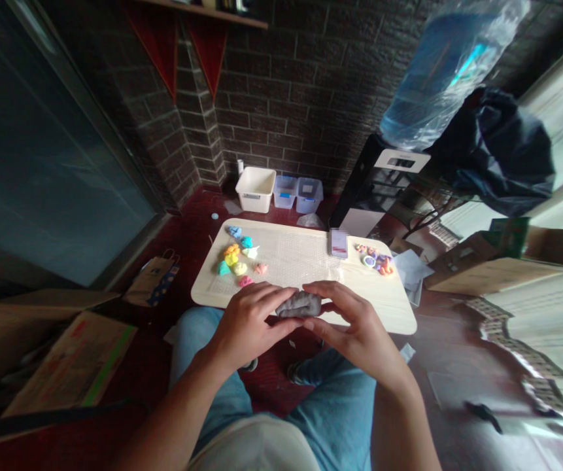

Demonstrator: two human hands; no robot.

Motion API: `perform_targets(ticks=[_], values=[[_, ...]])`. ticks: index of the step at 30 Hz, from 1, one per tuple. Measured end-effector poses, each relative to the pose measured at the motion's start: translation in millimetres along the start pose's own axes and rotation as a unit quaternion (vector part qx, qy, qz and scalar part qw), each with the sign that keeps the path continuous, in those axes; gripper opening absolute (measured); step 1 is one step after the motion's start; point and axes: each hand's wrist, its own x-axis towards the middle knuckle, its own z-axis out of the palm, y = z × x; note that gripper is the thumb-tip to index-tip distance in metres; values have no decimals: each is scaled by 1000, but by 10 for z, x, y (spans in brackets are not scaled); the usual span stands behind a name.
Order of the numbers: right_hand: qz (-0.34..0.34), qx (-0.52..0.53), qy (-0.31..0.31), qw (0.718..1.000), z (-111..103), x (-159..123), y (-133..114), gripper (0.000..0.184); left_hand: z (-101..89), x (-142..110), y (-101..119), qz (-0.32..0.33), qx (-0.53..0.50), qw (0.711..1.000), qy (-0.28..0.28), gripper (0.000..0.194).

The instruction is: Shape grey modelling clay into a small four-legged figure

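Between both hands is a lump of dark grey modelling clay [299, 304], held up in front of the near edge of a small pale table [369, 307]. My left hand [254, 320] is closed on its left end, thumb below and fingers on top. On the right end, my right hand [348, 318] grips it the same way, and the two thumbs nearly meet beneath. Past the hands, several coloured clay lumps lie on the table's left part, among them orange clay [232, 251], green clay [223, 268] and pink clay [245, 281].
A phone [339, 243] rests at the table's far edge, with small colourful pieces [384, 265] to its right. Behind stand a white bin [255, 190] and two clear boxes [309, 195]. A water dispenser [374, 183] is behind right; cardboard boxes [72, 366] sit left.
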Motion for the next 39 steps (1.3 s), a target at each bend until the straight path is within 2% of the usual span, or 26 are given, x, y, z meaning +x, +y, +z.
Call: perform_targets(ticks=[9, 13, 20, 28, 39], values=[[-9, -81, 0, 997, 7, 32, -18, 34, 37, 23, 59, 5, 38, 998, -57, 38], [0, -94, -13, 996, 36, 50, -33, 36, 75, 46, 65, 8, 78, 995, -54, 24], [26, -110, -15, 994, 46, 83, -70, 35, 55, 69, 51, 42, 100, 993, -51, 20], [34, -123, -23, 992, 39, 106, -112, 27, 49, 66, 34, 72, 116, 991, -5, 17], [40, -132, -27, 990, 49, 105, -164, 19, 55, 70, 40, 81, 92, 992, -13, 9]])
